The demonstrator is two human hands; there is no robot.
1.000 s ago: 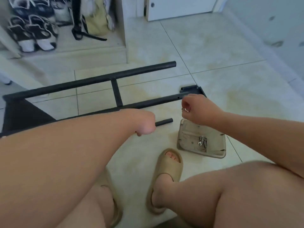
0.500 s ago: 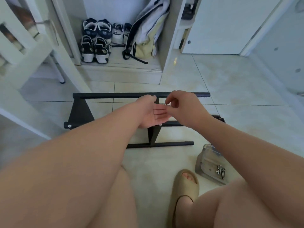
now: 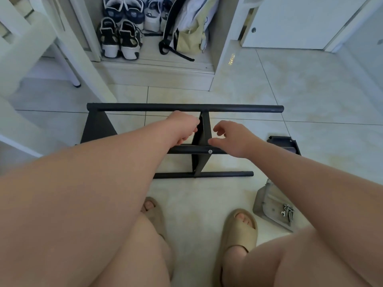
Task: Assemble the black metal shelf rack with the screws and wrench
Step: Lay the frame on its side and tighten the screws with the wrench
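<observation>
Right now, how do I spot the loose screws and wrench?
Find the black rack on the floor. Right of it, by the right sandal, lies a pale grey tray. The screws and wrench are the small silver heap inside, its only shiny contents.

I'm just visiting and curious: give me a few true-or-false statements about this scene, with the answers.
1. The black rack lies on a tiled floor. True.
2. A silver screw head shows on its middle bar. True.
3. Spare hardware lies loose on the tiles. False: the screws and wrench lie in a grey tray.
4. The person is barefoot. False: both feet wear tan sandals.
5. The left hand and right hand flank the rack's upright panel. True.
</observation>
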